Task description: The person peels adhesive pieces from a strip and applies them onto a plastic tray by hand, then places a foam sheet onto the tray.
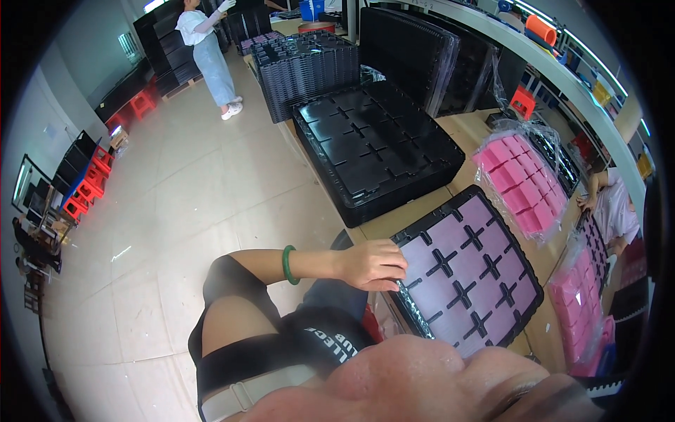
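Note:
My left hand (373,264), with a green bangle on its wrist, rests its fingers on the near left edge of a black compartment tray (536,281) that lies on the wooden table. The tray's compartments are filled with pale purple pads (485,278). My right hand is hidden from view, below the frame or behind my face at the bottom edge. A second stack of empty black trays (380,151) lies further along the table, apart from my hand.
Tall stacks of black trays (302,67) stand at the table's far end. Bags of pink pads (522,179) lie to the right. A person (610,205) works across the table; another person (207,53) stands on the floor, far left. Red stools (90,184) line the wall.

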Motion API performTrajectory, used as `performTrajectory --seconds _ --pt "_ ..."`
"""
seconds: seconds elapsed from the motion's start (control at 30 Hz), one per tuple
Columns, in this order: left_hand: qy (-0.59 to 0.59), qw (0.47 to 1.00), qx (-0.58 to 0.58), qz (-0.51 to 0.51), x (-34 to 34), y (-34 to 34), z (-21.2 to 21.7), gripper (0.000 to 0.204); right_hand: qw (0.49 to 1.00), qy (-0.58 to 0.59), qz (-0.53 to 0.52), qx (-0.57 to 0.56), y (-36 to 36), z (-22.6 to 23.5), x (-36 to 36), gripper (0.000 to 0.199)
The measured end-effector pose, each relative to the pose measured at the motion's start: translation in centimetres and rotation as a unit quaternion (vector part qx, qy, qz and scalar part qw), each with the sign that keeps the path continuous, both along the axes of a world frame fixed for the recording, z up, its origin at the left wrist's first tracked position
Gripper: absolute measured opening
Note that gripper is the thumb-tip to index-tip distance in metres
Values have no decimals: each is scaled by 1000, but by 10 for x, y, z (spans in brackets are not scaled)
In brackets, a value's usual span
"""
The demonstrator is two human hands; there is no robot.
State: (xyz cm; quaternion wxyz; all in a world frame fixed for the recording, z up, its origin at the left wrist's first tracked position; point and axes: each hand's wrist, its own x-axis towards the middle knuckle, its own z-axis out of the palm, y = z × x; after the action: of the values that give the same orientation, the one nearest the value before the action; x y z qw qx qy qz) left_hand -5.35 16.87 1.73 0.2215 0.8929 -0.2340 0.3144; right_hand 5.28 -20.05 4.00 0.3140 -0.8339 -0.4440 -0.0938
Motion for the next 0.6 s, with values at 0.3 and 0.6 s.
performTrajectory --seconds 0.3,0.6 --pt "-19 995 25 93 -8 -3 21 23 986 -47 -140 73 22 4 4 23" --pt "231 880 -318 267 5 9 10 54 918 204 -293 174 4 -10 9 62"
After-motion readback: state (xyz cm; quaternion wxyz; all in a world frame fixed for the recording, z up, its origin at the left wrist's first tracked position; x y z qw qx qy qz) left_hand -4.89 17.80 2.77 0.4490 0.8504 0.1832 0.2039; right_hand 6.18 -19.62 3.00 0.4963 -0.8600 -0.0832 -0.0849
